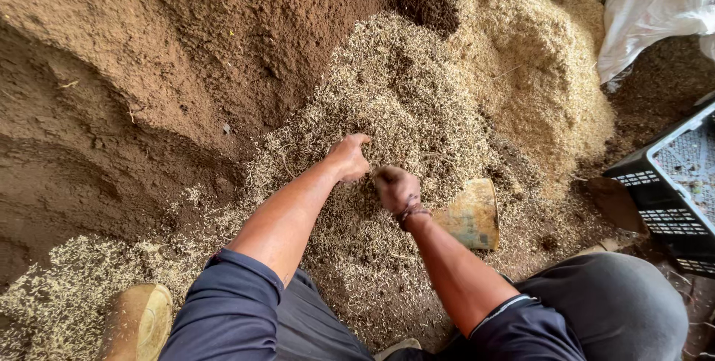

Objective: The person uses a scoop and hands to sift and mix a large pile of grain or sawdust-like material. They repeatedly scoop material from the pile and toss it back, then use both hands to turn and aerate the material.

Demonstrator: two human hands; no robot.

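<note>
A: Where's the stuff you're working?

B: Husk pile (402,100), centre of scene, w/ your hands dug into its near slope. Pale chaff mixed w/ dark bits, spreading near-left toward your boot (138,320).

A: Grip state?

B: Left hand (348,157): fingers curled together, pressed down into the husk; can't tell if it's clamped on any. Right hand (395,188): fist closed, knuckles up, touching the husk just beside the left. Cord band on your right wrist.

A: Around that?

B: Yellowish bucket (471,216) just right of your right hand, lying tilted on the pile's edge. Lighter straw-coloured heap (536,70) far right, butting against the husk. Brown soil mound (164,55) fills the far left, meeting the husk along its left edge. Dark plastic crate (663,190) at right edge, apart from the bucket. White sack (652,7) in the far-right corner.
</note>
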